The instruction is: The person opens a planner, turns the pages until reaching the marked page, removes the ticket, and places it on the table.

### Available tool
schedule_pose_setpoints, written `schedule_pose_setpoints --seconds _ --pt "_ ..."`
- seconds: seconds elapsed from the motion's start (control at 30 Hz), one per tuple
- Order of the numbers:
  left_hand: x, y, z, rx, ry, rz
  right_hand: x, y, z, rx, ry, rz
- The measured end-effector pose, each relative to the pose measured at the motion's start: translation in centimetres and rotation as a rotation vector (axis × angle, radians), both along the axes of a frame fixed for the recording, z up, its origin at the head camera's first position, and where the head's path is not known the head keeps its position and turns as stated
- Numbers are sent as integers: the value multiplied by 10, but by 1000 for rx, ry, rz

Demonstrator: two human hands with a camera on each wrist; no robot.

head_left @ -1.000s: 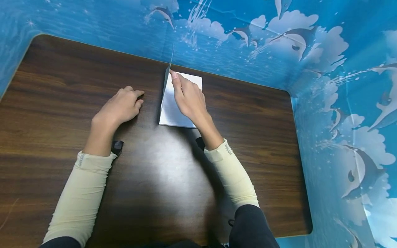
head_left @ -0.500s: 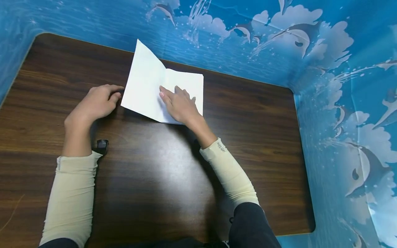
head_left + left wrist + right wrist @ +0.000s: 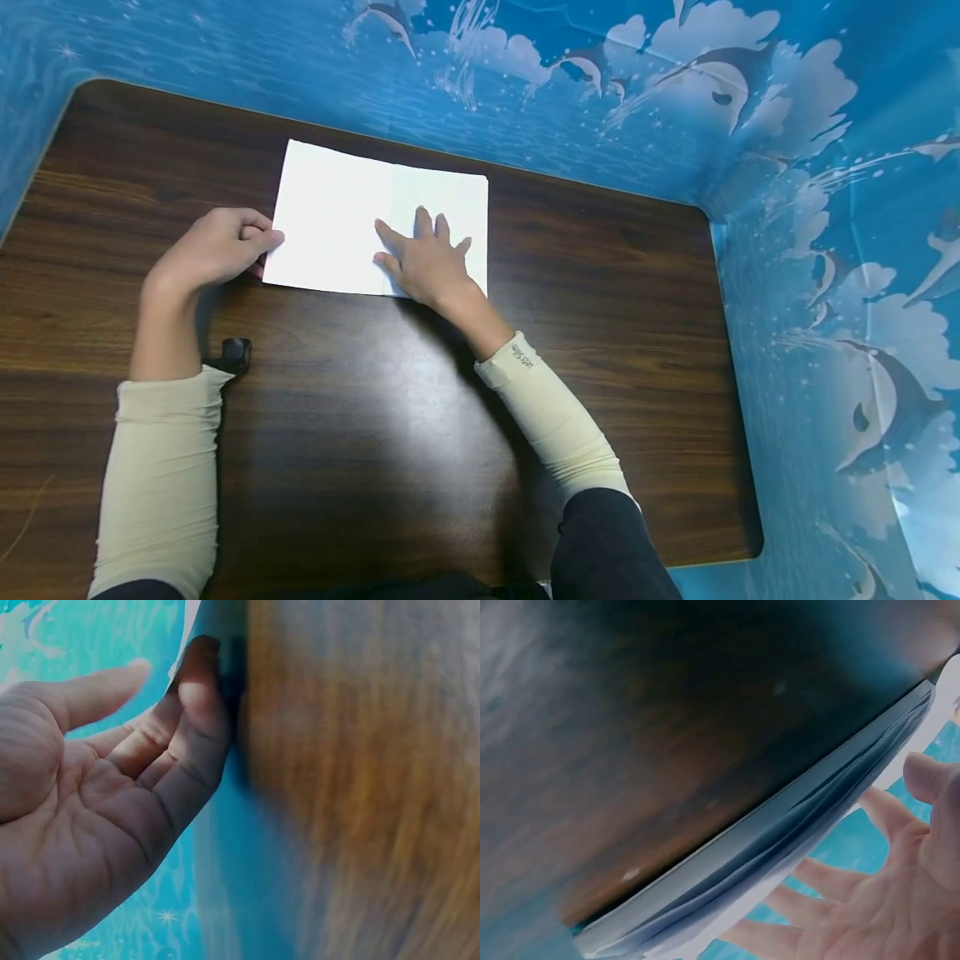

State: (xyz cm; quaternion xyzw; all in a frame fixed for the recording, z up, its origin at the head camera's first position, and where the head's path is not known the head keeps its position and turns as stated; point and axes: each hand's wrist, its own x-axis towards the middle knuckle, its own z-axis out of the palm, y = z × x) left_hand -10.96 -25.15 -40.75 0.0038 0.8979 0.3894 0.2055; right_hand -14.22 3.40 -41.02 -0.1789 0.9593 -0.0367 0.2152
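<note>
Book [image 3: 330, 217]: lying spread, white pages up, on table [image 3: 585, 292]; about 10 o'clock from the head view's centre; fold [image 3: 392, 229] runs roughly 12 to 6; stacked page edges show in right wrist view.
Left hand [image 3: 213, 246]: at book's 9 o'clock; holds the edge, fingers bent in behind it, thumb over the page (grip looks light, left wrist view has the thumb standing off).
Right hand [image 3: 431, 267]: at book's 4 o'clock, on the page just right of the fold; fingers fanned wide, nearly straight, palm down, gripping nothing.
Sleeves [image 3: 555, 408]: cream, both forearms, black above.
Device [image 3: 236, 354]: small, black, by left wrist.
Table: dark wood grain.
Backdrop [image 3: 825, 108]: blue, dolphins, runs 10 to 4 o'clock.
</note>
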Motion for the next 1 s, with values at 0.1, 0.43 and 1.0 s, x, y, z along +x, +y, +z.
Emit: schedule_pose_setpoints --seconds 0.1,0.43,1.0 --pt "-2 1 -2 -8 -6 6 -2 4 1 15 16 29" --pt "-6 4 -3 -47 -39 -6 -39 53 -8 -93 147 -155" --pt "-7 2 -1 -36 -102 -11 -61 86 -11 -17 92 -237"
